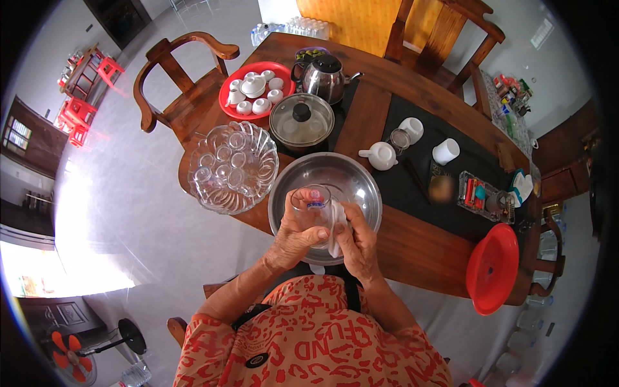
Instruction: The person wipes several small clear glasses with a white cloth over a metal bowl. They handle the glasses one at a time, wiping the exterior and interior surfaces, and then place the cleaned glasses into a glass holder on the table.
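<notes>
My left hand (291, 237) is wrapped round a clear drinking glass (311, 197) with a small blue mark on its side. The glass is tilted, its round end facing up and away from me. In my right hand (361, 250) a white cloth (336, 222) is pinched and pressed against the side of the glass. Both hands are over a wide steel basin (358, 179) at the near edge of the table. To its left stands a fluted glass bowl (264, 153) holding several small clear glasses (223, 153).
Beyond the basin are a lidded pot (290, 132), a steel kettle (322, 84) and a red tray (261, 66) of white teaware. Rightward lie a white teapot (382, 156), white cups (445, 151), a clear box (478, 190) and a red basin (495, 267) at the table edge.
</notes>
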### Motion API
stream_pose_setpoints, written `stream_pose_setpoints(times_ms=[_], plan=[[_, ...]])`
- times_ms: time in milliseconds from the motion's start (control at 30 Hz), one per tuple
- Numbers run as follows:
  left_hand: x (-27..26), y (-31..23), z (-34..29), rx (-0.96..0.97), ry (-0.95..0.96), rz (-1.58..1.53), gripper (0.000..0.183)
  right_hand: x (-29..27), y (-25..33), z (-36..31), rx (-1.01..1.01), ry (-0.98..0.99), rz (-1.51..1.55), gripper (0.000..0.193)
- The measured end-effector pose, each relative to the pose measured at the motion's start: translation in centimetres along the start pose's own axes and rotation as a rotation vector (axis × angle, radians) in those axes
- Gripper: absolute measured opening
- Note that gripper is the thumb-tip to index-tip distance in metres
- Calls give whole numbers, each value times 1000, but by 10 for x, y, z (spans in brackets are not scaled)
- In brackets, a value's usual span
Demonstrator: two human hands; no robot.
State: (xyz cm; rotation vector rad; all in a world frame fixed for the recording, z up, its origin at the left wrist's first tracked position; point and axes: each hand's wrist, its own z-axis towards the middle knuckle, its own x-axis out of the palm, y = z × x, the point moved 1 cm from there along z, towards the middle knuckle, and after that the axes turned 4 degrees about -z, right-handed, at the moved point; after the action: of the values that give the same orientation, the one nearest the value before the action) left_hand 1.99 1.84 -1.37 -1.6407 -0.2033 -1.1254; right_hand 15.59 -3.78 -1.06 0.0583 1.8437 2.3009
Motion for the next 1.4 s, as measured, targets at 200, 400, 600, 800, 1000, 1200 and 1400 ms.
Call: stream_pose_setpoints(times_ms=[200, 400, 600, 800, 1000, 1200, 1400], plan=[[-6, -4, -2, -38, 19, 173, 67, -13, 5, -1, 72, -2, 65, 24], [-4, -4, -4, -23, 102, 316, 71, -19, 5, 21, 154, -21, 373, 20], [-5, -13, -1, 46, 67, 446, 70, -19, -3, 15, 52, -14, 284, 18], [-9, -21, 1, 87, 126, 688, 70, -25, 3, 15, 180, -4, 307, 16], [-3, -22, -2, 19, 196, 835, 67, -35, 26, 44, -193, 171, -72, 24], [-3, -25, -5, 70, 208, 956, 65, -29, 35, 51, -344, 206, -415, 22], [8, -26, -6, 426, 110, 1355, 63, -28, 22, 28, 256, 108, -188, 13]])
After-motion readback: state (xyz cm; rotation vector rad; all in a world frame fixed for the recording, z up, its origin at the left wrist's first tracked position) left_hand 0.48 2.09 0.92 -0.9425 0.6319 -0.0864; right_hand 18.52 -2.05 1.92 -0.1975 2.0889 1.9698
